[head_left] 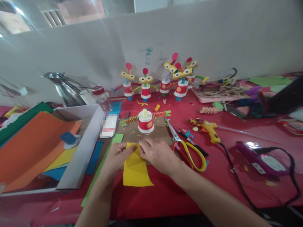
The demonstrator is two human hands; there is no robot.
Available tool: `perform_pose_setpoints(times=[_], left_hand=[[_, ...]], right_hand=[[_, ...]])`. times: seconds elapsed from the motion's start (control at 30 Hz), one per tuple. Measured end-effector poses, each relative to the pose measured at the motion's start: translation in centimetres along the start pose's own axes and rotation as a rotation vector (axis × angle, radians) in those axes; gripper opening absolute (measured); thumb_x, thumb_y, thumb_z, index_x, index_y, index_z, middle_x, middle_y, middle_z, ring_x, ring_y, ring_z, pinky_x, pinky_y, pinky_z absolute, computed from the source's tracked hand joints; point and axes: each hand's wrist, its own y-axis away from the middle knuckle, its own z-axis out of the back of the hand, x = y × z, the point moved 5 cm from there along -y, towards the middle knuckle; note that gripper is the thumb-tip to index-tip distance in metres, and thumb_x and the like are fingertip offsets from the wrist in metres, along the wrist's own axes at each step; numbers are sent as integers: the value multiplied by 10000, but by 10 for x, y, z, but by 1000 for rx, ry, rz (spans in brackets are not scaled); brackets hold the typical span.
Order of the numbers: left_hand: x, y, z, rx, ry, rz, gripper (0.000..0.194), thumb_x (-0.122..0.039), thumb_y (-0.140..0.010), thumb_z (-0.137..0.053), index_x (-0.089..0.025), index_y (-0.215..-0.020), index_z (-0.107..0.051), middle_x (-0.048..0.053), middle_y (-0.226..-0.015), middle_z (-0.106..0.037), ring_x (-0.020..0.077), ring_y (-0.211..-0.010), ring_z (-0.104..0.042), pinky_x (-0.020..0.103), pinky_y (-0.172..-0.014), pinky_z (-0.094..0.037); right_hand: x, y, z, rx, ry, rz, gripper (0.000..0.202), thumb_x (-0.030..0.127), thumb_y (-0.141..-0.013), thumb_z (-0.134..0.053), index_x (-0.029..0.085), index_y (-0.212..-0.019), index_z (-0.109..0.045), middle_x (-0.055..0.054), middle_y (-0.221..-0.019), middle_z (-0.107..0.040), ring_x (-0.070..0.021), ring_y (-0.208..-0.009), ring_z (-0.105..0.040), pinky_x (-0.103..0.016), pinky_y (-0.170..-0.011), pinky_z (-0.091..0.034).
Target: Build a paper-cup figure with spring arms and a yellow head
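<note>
A strip of yellow paper hangs between my two hands near the table's front. My left hand pinches its upper left edge, thumb on top. At the upper right edge, the fingers of my right hand are closed on the same paper. Just beyond them, a red and white paper cup figure stands on a brown board, with folded paper arms spread to both sides and a small pale yellow piece on top. Scissors with yellow handles lie right of my right hand.
A white box of coloured paper is at left, near a steel jug and a jar. Several finished cup figures line the wall. A yellow glue gun and a purple device with cords lie at right.
</note>
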Motion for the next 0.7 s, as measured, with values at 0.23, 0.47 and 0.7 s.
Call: perform_pose_setpoints(times=[0.23, 0.47, 0.7], left_hand=[[0, 0, 0, 7, -56, -8, 215, -329, -708, -713, -124, -673, -662, 10, -577, -613, 109, -485, -535, 209, -474, -372], [-1, 1, -2, -9, -105, 13, 215, -323, -695, -706, -141, -622, -619, -12, -530, -582, 109, -459, -526, 211, -460, -358], [-7, 7, 0, -99, -125, 69, 228, -347, -674, -725, -132, -647, -653, 6, -535, -613, 130, -460, -561, 214, -448, -360]], right_hand=[[7, 0, -11, 192, -22, -22, 107, 51, -852, -513, 148, -896, -520, -39, -671, -628, -178, -550, -596, -294, -427, -251], [4, -2, -14, 328, -72, -89, 155, 34, -888, -418, 114, -956, -532, -94, -700, -661, -209, -578, -631, -289, -453, -315], [-21, -1, 0, 128, -576, -289, 189, 171, -959, -431, 145, -1115, -535, -99, -988, -689, -186, -830, -657, -283, -688, -469]])
